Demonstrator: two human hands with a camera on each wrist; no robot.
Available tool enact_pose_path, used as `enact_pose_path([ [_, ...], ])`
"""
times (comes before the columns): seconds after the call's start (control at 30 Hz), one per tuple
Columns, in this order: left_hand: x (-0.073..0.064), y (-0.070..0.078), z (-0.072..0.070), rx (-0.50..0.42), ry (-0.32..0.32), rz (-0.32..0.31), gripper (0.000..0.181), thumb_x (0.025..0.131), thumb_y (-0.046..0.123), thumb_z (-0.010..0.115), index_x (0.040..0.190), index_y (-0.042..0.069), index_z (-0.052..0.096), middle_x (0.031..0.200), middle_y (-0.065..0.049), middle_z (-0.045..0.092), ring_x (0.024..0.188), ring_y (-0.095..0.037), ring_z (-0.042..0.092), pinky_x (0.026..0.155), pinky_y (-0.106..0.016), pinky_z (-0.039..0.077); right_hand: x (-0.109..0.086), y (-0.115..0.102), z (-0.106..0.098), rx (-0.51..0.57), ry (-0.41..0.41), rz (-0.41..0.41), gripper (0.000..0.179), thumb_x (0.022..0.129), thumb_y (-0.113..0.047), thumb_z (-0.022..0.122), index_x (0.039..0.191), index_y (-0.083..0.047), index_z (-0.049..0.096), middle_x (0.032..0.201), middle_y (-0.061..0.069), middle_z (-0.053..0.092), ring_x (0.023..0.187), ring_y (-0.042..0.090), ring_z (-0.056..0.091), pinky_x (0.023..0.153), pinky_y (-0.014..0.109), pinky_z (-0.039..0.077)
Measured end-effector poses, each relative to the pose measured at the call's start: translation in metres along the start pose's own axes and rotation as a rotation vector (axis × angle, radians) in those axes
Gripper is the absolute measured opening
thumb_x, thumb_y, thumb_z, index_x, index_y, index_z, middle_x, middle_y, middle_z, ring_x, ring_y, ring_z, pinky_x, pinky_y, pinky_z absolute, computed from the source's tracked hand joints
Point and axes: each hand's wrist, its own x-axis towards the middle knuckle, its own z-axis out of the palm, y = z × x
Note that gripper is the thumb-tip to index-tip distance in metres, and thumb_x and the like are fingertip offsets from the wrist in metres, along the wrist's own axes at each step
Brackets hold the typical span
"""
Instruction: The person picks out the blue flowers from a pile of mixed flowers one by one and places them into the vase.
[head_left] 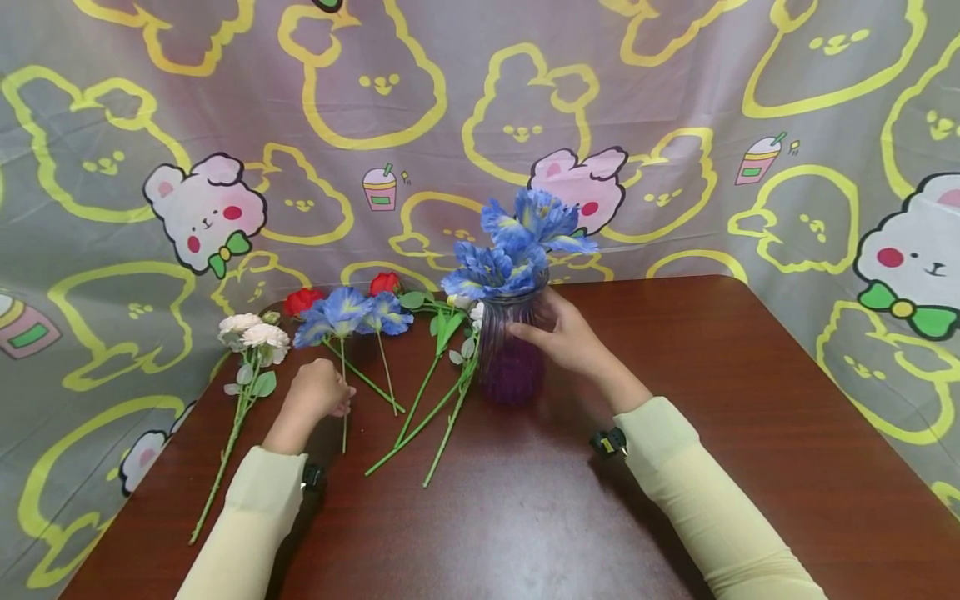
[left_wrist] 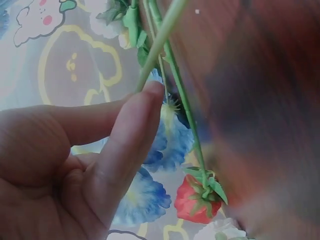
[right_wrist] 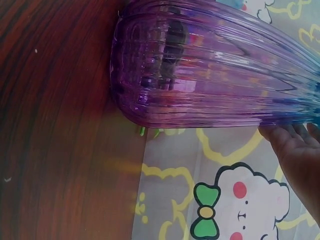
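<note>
My left hand (head_left: pixel 318 390) pinches the thin green stem (left_wrist: pixel 161 42) of a blue iris (head_left: pixel 342 312) between thumb and forefinger, over the left part of the table. Another blue iris (head_left: pixel 387 313) lies close beside it. At the middle back stands a ribbed glass vase (head_left: pixel 513 354), purple below and upright, with blue irises (head_left: pixel 528 233) spreading over its rim. My right hand (head_left: pixel 566 337) holds this vase at its upper right side, thumb across the front. The right wrist view shows fingertips against the vase near its neck.
Red roses (head_left: pixel 303 301) lie behind the irises. Pale pink flowers (head_left: pixel 255 333) on a long stem lie at the table's left side. Several green stems (head_left: pixel 420 400) reach toward the front, left of the vase. A patterned curtain (head_left: pixel 450 100) hangs behind the brown table (head_left: pixel 525 517).
</note>
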Motion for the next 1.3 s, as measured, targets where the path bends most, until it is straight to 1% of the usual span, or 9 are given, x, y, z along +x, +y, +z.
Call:
enact_pose_path([
  [0.17,0.000,0.002,-0.003,0.044,0.058,0.043,0.032,0.087,0.008,0.068,0.056,0.007,0.063,0.050,0.001,0.062,0.047,-0.012,0.062,0.070,-0.042,0.053,0.001,-0.002,0.001,0.001,-0.002,-0.013,0.062,0.090,-0.003,0.068,0.144,0.005,0.038,0.143,0.022,0.045,0.132,0.032,0.043,0.107,0.042,0.037],
  [0.27,0.000,0.005,-0.005,0.039,0.093,0.065,0.032,0.087,0.009,0.068,0.056,0.008,0.061,0.049,0.003,0.061,0.047,-0.012,0.062,0.072,-0.045,0.052,0.001,-0.003,0.001,-0.010,0.000,-0.006,0.062,0.090,-0.004,0.068,0.144,0.004,0.039,0.143,0.021,0.045,0.132,0.031,0.044,0.106,0.042,0.037],
  [0.37,0.000,0.010,-0.006,0.012,0.123,0.090,0.027,0.087,0.009,0.068,0.061,0.007,0.064,0.051,0.003,0.062,0.048,-0.012,0.062,0.070,-0.044,0.052,0.001,-0.003,0.000,-0.012,-0.005,0.002,0.062,0.090,-0.004,0.068,0.144,0.004,0.039,0.143,0.021,0.045,0.131,0.031,0.044,0.106,0.042,0.037],
  [0.63,-0.003,0.028,-0.006,-0.063,0.232,0.188,0.021,0.090,0.010,0.067,0.070,0.003,0.067,0.056,-0.001,0.064,0.050,-0.012,0.061,0.054,-0.031,0.048,0.002,-0.005,-0.001,-0.024,-0.007,0.019,0.061,0.091,-0.006,0.068,0.144,0.004,0.039,0.142,0.022,0.046,0.130,0.033,0.045,0.105,0.042,0.038],
  [0.77,-0.004,0.038,-0.004,-0.111,0.278,0.247,0.016,0.089,0.009,0.070,0.078,0.000,0.064,0.060,-0.004,0.066,0.052,-0.014,0.064,0.055,-0.032,0.050,0.001,-0.007,-0.001,-0.038,-0.004,0.035,0.062,0.091,-0.007,0.068,0.144,0.004,0.038,0.143,0.022,0.046,0.132,0.032,0.044,0.107,0.042,0.037],
  [0.93,-0.006,0.053,-0.002,-0.147,0.343,0.322,0.014,0.088,0.011,0.072,0.083,-0.001,0.065,0.067,-0.007,0.069,0.056,-0.017,0.067,0.061,-0.037,0.052,-0.001,-0.008,0.000,-0.073,0.004,0.034,0.060,0.091,-0.007,0.068,0.143,0.004,0.040,0.142,0.022,0.047,0.131,0.032,0.044,0.106,0.043,0.037],
  [1.1,-0.011,0.069,-0.001,-0.223,0.389,0.386,0.014,0.089,0.009,0.071,0.088,-0.004,0.064,0.076,-0.015,0.071,0.061,-0.022,0.069,0.059,-0.037,0.056,0.005,0.018,-0.002,-0.069,0.020,0.024,0.064,0.090,-0.011,0.070,0.145,0.000,0.040,0.143,0.018,0.046,0.132,0.028,0.043,0.106,0.042,0.037],
  [1.17,-0.013,0.074,-0.001,-0.248,0.398,0.407,0.014,0.089,0.008,0.071,0.089,-0.004,0.064,0.076,-0.015,0.071,0.061,-0.022,0.069,0.057,-0.035,0.056,0.007,0.028,-0.003,-0.064,0.030,0.020,0.065,0.089,-0.014,0.072,0.145,-0.003,0.041,0.143,0.016,0.047,0.132,0.027,0.044,0.106,0.041,0.038],
  [1.3,-0.015,0.084,-0.001,-0.285,0.410,0.447,0.012,0.089,0.007,0.071,0.088,-0.004,0.064,0.076,-0.015,0.071,0.062,-0.022,0.069,0.055,-0.032,0.056,0.006,0.027,-0.002,-0.080,0.051,0.008,0.063,0.088,-0.018,0.075,0.142,-0.004,0.046,0.140,0.015,0.051,0.129,0.026,0.048,0.103,0.040,0.041],
])
